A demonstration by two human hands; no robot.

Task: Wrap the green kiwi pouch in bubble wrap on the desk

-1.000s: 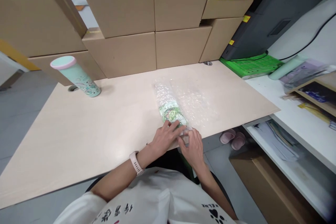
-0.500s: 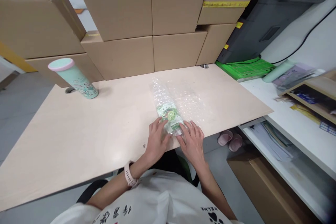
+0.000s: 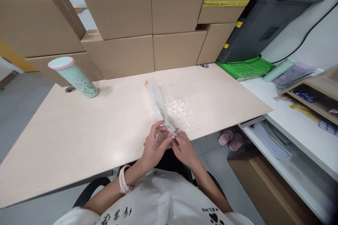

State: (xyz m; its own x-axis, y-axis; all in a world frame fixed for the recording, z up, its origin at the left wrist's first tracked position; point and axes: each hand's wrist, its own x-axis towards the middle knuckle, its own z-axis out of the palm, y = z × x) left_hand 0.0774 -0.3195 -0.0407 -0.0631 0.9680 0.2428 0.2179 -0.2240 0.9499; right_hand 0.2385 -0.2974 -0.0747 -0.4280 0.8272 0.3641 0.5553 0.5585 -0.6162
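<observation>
In front of me on the table, a long narrow bundle (image 3: 155, 96) of clear bubble wrap lies on its side, tilted away to the left. Green markings of something inside show faintly through the plastic. A loose flap of bubble wrap (image 3: 181, 110) spreads flat to its right. At the near end, by the table's front edge, my left hand (image 3: 154, 145) has thumb and fingers closed on the bundle. My right hand (image 3: 184, 148) grips the same end from the right, fingers curled. A small orange spot shows between the fingertips; what it belongs to I cannot make out.
A mint tumbler (image 3: 76, 79) with a pink rim stands at the table's left. Cardboard boxes (image 3: 116, 58) are stacked along the back edge. To the right are a green crate (image 3: 243, 68), a white shelf unit (image 3: 264, 93) and pink slippers (image 3: 226, 137) on the floor.
The green-and-white printed packet, earlier face up under the wrap, has been turned on edge into a narrower bundle. Both hands have drawn together and closed at its near end.
</observation>
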